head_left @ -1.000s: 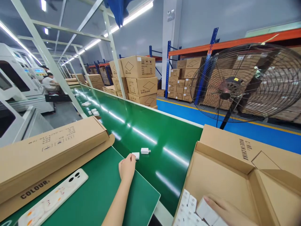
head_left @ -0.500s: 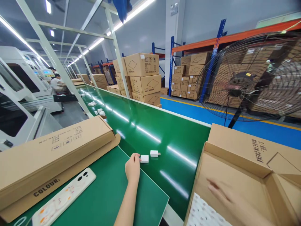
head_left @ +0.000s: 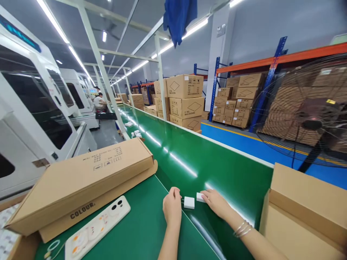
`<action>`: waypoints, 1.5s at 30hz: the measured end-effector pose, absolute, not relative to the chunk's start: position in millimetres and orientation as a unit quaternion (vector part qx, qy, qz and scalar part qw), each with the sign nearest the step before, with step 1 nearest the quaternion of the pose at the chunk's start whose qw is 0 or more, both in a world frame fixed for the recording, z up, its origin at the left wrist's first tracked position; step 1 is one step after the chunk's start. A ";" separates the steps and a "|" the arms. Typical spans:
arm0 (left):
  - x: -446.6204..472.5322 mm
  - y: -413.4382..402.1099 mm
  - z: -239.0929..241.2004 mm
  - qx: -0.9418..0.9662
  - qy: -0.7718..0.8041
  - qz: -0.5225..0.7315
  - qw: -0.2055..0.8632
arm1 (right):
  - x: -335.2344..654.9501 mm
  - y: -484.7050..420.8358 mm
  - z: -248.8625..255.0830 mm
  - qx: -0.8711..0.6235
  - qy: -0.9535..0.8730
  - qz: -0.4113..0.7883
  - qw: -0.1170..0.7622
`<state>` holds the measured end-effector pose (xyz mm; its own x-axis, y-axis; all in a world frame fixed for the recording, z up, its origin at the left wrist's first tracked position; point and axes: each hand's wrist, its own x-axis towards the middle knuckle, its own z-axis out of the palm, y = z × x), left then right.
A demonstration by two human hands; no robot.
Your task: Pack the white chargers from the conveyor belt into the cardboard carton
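Two white blocks at about 6 o'clock, lying right at the near edge of the green belt (head_left: 238,173). The left hand (head_left: 172,206) is curled up beside the pronged block (head_left: 189,203), prongs pointing at it; can't tell if the fingertips actually grip them. The right hand (head_left: 217,204) has its fingertips closed on the other block (head_left: 200,197), at the pronged one's 2 o'clock. There's a phone (head_left: 97,228) around 7, a shut carton (head_left: 89,173) around 8, and an open carton (head_left: 303,224) around 4.
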<state>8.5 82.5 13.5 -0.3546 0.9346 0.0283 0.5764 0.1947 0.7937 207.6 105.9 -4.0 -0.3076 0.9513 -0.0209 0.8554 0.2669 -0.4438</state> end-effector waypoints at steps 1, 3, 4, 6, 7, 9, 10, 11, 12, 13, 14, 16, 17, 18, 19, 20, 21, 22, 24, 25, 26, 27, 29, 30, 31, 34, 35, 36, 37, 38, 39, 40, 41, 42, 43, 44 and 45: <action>9.0 82.2 14.2 0.517 0.735 0.371 0.236 | 210.0 103.1 -2.6 -0.556 -0.800 0.194 0.115; 10.3 81.7 16.1 0.517 0.737 0.370 0.230 | 215.4 94.3 0.9 -0.528 -0.819 0.200 0.099; 10.9 81.4 17.2 0.516 0.738 0.368 0.230 | 217.9 89.2 2.4 -0.521 -0.825 0.198 0.095; 11.8 80.6 19.6 0.515 0.738 0.368 0.233 | 221.5 79.9 5.3 -0.512 -0.832 0.194 0.094; 12.1 80.2 20.7 0.517 0.736 0.369 0.234 | 222.7 76.5 6.9 -0.510 -0.833 0.192 0.097; 12.5 79.2 22.3 0.521 0.731 0.373 0.235 | 224.0 73.2 11.0 -0.511 -0.831 0.190 0.109; 12.5 78.7 22.8 0.523 0.728 0.375 0.234 | 224.1 73.1 13.6 -0.514 -0.829 0.187 0.118; 12.5 78.3 23.1 0.524 0.727 0.377 0.232 | 223.7 73.8 16.6 -0.519 -0.826 0.182 0.127; 12.5 78.0 23.2 0.524 0.727 0.378 0.231 | 222.7 74.9 19.8 -0.525 -0.822 0.175 0.134; 12.5 77.7 23.1 0.524 0.728 0.379 0.230 | 220.9 76.1 23.1 -0.530 -0.819 0.168 0.139; 12.5 77.6 23.0 0.523 0.729 0.378 0.229 | 218.2 77.0 26.5 -0.533 -0.819 0.160 0.140; 12.5 77.7 22.6 0.523 0.730 0.376 0.229 | 209.5 77.6 32.3 -0.533 -0.824 0.145 0.127; 12.5 77.9 22.3 0.524 0.730 0.374 0.229 | 203.5 77.3 34.5 -0.528 -0.830 0.138 0.114; 12.4 78.1 22.1 0.526 0.730 0.372 0.229 | 196.4 76.8 35.9 -0.522 -0.838 0.130 0.097; 12.3 78.3 21.8 0.528 0.729 0.370 0.230 | 188.6 76.2 36.4 -0.514 -0.845 0.123 0.078; 12.1 78.5 21.4 0.530 0.728 0.368 0.231 | 180.2 75.7 35.9 -0.505 -0.854 0.114 0.060; 11.8 78.6 20.9 0.531 0.727 0.369 0.231 | 171.6 75.2 34.5 -0.495 -0.862 0.105 0.042; 11.6 78.6 20.3 0.531 0.726 0.371 0.232 | 163.2 74.9 32.2 -0.484 -0.870 0.095 0.027; 11.2 78.6 19.1 0.532 0.722 0.379 0.231 | 148.3 74.2 26.0 -0.464 -0.883 0.076 0.000; 11.1 78.5 18.4 0.533 0.720 0.382 0.229 | 142.2 73.8 22.6 -0.456 -0.887 0.068 -0.012; 11.2 78.6 17.9 0.533 0.719 0.384 0.226 | 137.3 73.4 19.2 -0.452 -0.890 0.061 -0.023; 11.3 78.7 17.4 0.534 0.720 0.384 0.223 | 133.6 73.1 16.3 -0.452 -0.890 0.056 -0.034; 11.9 79.2 16.9 0.532 0.724 0.381 0.218 | 130.1 73.0 12.6 -0.462 -0.883 0.052 -0.054; 12.1 79.4 16.8 0.530 0.727 0.379 0.215 | 130.6 73.5 12.2 -0.471 -0.878 0.054 -0.062; 12.4 79.6 16.9 0.528 0.730 0.378 0.214 | 132.5 74.4 12.7 -0.479 -0.873 0.060 -0.069; 13.0 79.9 17.2 0.526 0.731 0.379 0.214 | 147.8 78.7 20.9 -0.498 -0.859 0.095 -0.071; 13.1 79.8 17.3 0.525 0.731 0.380 0.214 | 155.5 79.8 25.3 -0.502 -0.855 0.112 -0.063; 13.2 79.7 17.5 0.525 0.731 0.380 0.215 | 164.3 80.2 30.3 -0.506 -0.851 0.130 -0.052; 13.4 79.6 17.7 0.525 0.731 0.379 0.214 | 173.7 79.3 35.6 -0.510 -0.847 0.145 -0.041; 13.4 79.4 18.1 0.524 0.732 0.379 0.214 | 183.5 76.8 40.8 -0.513 -0.842 0.166 -0.024; 13.5 79.3 18.5 0.523 0.733 0.378 0.215 | 193.3 72.3 45.7 -0.515 -0.834 0.195 0.000; 13.5 79.1 19.1 0.522 0.734 0.377 0.216 | 202.9 65.5 49.8 -0.515 -0.824 0.234 0.032; 13.5 79.0 19.8 0.521 0.735 0.375 0.217 | 212.3 56.4 52.9 -0.512 -0.808 0.282 0.069; 13.5 79.0 20.5 0.520 0.736 0.373 0.218 | 221.2 45.0 54.8 -0.506 -0.785 0.340 0.110; 13.4 79.0 21.3 0.520 0.737 0.371 0.220 | 229.7 31.5 55.3 -0.495 -0.752 0.407 0.154; 13.4 78.9 22.1 0.521 0.737 0.368 0.223 | 237.7 16.6 54.5 -0.479 -0.709 0.478 0.197; 13.4 78.9 22.8 0.523 0.737 0.366 0.224 | 245.1 0.7 52.6 -0.461 -0.660 0.545 0.235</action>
<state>13.4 78.9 22.8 -0.3531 0.9342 0.0513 0.6061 0.1865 0.7732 245.1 0.7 52.6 -0.4654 0.8641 -0.1919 0.3527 -0.0178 -0.9356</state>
